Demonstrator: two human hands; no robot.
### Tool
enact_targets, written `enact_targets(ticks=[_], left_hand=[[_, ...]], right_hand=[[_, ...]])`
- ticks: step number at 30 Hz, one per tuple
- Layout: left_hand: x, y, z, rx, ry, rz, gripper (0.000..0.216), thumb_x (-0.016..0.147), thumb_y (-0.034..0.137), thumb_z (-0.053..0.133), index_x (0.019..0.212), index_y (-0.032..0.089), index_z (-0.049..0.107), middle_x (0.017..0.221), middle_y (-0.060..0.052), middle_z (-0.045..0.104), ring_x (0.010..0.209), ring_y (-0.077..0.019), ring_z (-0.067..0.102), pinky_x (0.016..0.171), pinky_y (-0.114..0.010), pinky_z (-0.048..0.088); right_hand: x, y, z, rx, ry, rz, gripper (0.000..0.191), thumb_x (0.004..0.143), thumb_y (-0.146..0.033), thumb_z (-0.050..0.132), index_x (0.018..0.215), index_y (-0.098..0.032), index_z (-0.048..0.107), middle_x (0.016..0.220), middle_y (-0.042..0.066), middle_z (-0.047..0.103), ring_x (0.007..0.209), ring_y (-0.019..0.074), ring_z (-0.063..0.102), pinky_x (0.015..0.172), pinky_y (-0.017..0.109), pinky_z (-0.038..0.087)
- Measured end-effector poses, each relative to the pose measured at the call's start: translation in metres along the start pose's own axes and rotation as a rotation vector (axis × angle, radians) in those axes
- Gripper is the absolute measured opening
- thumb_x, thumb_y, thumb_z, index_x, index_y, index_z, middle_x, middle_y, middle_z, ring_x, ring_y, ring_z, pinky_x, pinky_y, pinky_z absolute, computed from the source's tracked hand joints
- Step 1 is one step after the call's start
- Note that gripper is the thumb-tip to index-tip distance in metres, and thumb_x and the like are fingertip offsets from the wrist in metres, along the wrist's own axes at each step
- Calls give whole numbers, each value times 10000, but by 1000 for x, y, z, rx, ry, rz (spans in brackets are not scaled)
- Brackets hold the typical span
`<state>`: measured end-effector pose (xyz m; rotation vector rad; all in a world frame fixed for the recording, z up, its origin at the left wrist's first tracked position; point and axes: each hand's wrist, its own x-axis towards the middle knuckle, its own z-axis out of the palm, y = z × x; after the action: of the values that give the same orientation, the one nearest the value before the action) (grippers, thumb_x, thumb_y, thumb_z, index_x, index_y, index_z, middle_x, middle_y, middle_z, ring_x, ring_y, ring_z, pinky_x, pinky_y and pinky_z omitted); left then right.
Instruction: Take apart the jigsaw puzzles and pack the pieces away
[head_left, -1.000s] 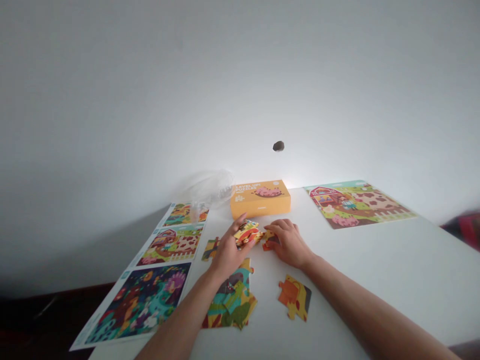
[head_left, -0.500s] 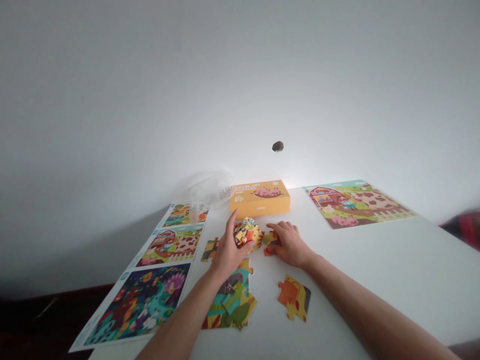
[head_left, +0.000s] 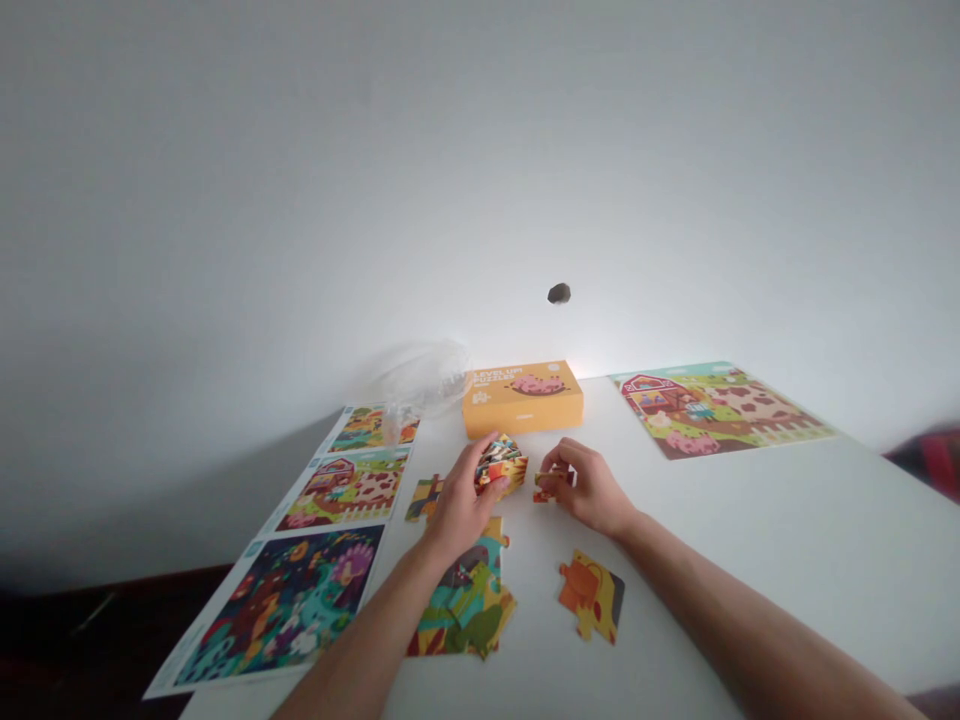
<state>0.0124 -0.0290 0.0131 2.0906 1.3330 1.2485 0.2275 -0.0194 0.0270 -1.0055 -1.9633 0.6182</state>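
Note:
My left hand (head_left: 463, 505) is closed around a stack of puzzle pieces (head_left: 504, 466), its thumb along the near side. Just to the right, my right hand (head_left: 589, 487) pinches a puzzle piece (head_left: 551, 487) between thumb and fingers, apart from the stack. Below my left hand lies a group of green and teal puzzle pieces (head_left: 474, 610), partly hidden by my left forearm. Another piece (head_left: 422, 497) shows left of that hand. Nearer me, joined orange and yellow pieces (head_left: 591, 596) rest on the white table (head_left: 547, 670).
An orange puzzle box (head_left: 525, 410) stands at the back against the wall, with a clear plastic bag (head_left: 427, 380) to its left. A finished farm picture (head_left: 724, 408) lies back right. Along the left edge runs a sheet with three printed pictures (head_left: 341, 490).
My left hand has turned the stack so its edges face me more. My right hand has tilted its piece up, fingers curling in more.

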Motion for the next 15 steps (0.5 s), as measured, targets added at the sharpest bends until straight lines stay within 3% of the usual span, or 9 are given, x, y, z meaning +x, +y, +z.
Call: enact_targets(ticks=[4,8,11,13,15], left_hand=[[-1,-3,2,-31,-31,-9,515,868,259,534,1369,242,416,1374,-90,500,1276,-230,460,1082,-402,343],[-4,-2,3,-119,-150,37,537,887,296,530,1400,237,382,1407,-94,470,1297,-227,441,1085,-380,347],[-7,0,3,-159,-232,38,578,889,320,540,1428,240,347,1431,-100,444,1304,-238,435,1085,-383,356],[-9,1,3,-159,-276,38,629,878,338,560,1449,246,313,1455,-100,414,1317,-250,419,1090,-390,353],[-10,2,2,-152,-299,44,705,850,359,603,1467,248,280,1459,-108,403,1315,-266,417,1088,-400,357]], right_hand=[[-1,-2,2,96,-50,-95,118,839,-296,631,812,-190,587,744,-3,528,667,125,493,631,255,422],[-2,6,10,98,13,-78,198,822,-374,657,835,-198,569,926,44,552,822,159,533,734,292,465],[-3,10,14,121,-3,-41,414,757,-398,723,1066,-207,526,1130,85,554,982,193,553,854,342,468],[-3,9,15,161,-108,-46,604,759,-386,724,1261,-216,433,1226,105,550,1054,206,563,911,363,457],[-3,6,14,176,-209,-80,659,770,-368,716,1330,-227,400,1267,105,555,1092,214,567,938,360,449]])
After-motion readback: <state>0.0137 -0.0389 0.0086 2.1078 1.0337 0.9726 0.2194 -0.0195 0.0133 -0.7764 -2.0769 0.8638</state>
